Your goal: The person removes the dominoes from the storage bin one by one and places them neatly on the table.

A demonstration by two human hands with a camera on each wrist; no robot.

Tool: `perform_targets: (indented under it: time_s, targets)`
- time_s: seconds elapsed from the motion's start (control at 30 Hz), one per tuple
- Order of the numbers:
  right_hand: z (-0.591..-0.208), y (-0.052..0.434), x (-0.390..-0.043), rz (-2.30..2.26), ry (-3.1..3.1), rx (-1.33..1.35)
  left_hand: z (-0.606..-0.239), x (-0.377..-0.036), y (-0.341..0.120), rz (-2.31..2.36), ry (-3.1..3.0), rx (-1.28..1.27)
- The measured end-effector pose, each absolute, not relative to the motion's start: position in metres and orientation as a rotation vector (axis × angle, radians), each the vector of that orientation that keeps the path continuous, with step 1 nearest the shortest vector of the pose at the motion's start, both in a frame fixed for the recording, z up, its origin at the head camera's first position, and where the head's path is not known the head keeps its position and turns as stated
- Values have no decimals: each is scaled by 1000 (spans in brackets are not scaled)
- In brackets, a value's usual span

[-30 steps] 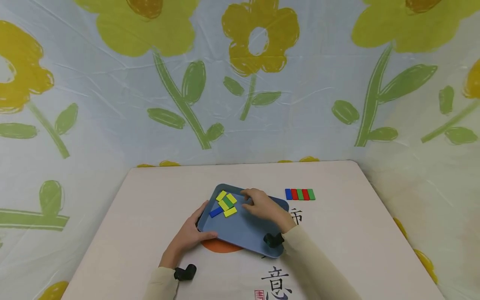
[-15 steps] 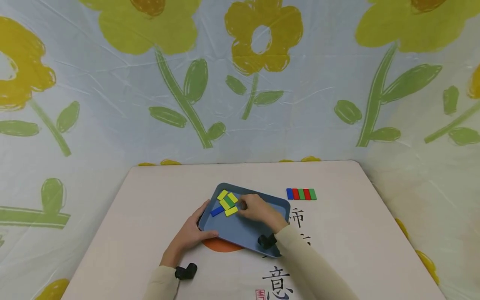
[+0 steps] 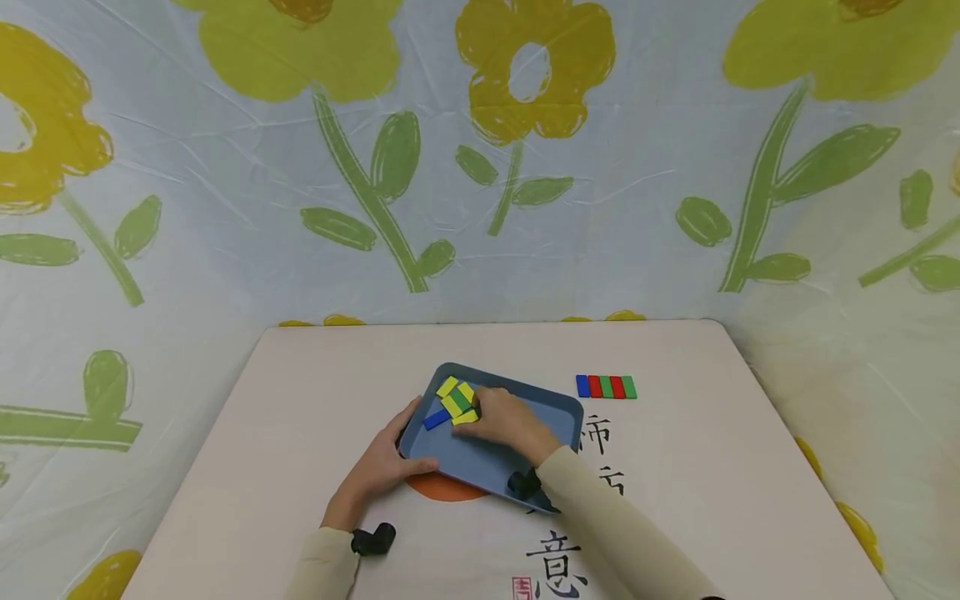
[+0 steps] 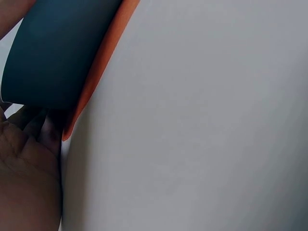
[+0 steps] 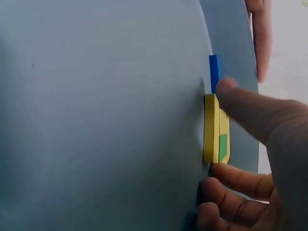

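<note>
Evidently the left hand (image 3: 382, 460) is gripping the tray (image 3: 465, 456) at nine o'clock; inside, toward ten, a yellow tile (image 5: 210, 130) is lying between thumb and forefinger of the right hand (image 3: 504, 414), pinched or not I cannot tell. Picking is seemingly in hand, next calling for a snug squeeze.

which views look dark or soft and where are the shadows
Head view: fairly even light on the table. Left wrist: the left hand and tray look dark, with a shadow on the table beside the hand. Right wrist: slightly soft, a shadow on the tray beside the yellow block.
</note>
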State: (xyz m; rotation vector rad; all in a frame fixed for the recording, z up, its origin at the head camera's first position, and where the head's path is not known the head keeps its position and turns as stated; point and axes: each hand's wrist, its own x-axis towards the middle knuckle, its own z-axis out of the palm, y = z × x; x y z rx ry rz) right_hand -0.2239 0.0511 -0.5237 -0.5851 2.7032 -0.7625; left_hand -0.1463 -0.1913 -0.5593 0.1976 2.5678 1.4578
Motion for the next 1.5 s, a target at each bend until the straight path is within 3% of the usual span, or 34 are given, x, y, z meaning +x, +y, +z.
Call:
perform_targets:
  time_s: [0.6,1.0,1.3,1.5]
  targets:
    - [-530,70,-231,-746,2732,-839,-560,-145,-192,1460,2572,211]
    - [-531,80,-230,-778,2743,-689,-559,-145,-191,1463,2574,204]
    - [-524,85,-230,-697,2649,-894,-561,-146,-191,1484,2551,212]
    - [-525,87,-232,-756,2609,-875,-561,-146,-191,1474,2564,212]
